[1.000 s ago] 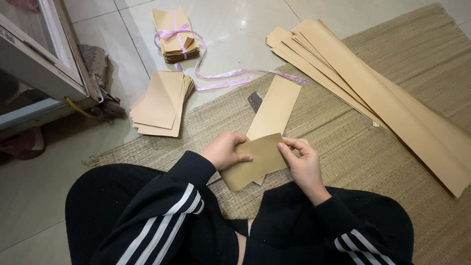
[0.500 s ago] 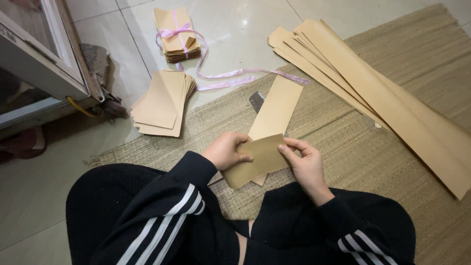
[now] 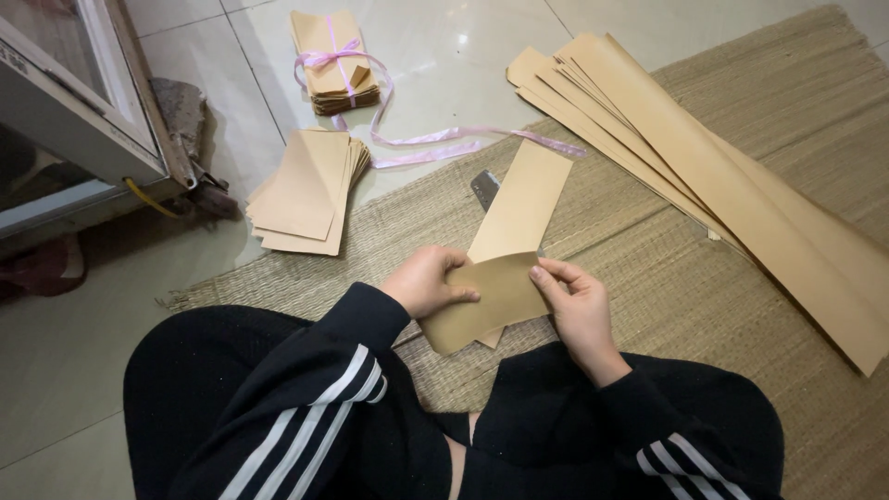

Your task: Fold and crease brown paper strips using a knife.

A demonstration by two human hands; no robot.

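Observation:
Both hands hold one strip of brown paper point(image 3: 519, 208) whose near end is folded back toward me over the lap. My left hand point(image 3: 428, 281) pinches the folded flap at its left edge, thumb on top. My right hand point(image 3: 576, 310) grips the flap's right edge with the fingertips. The strip's far end lies on the woven straw mat point(image 3: 667, 278). A small metal blade point(image 3: 484, 189) lies on the mat just left of the strip.
A pile of long brown paper strips point(image 3: 704, 176) lies at the right on the mat. A loose stack of folded paper pieces point(image 3: 306, 190) sits on the tiled floor, with a bundle tied in pink ribbon point(image 3: 333, 60) beyond it. A door frame point(image 3: 102, 102) stands at left.
The hands and folded flap have shifted only slightly; the fold stays pressed between both hands.

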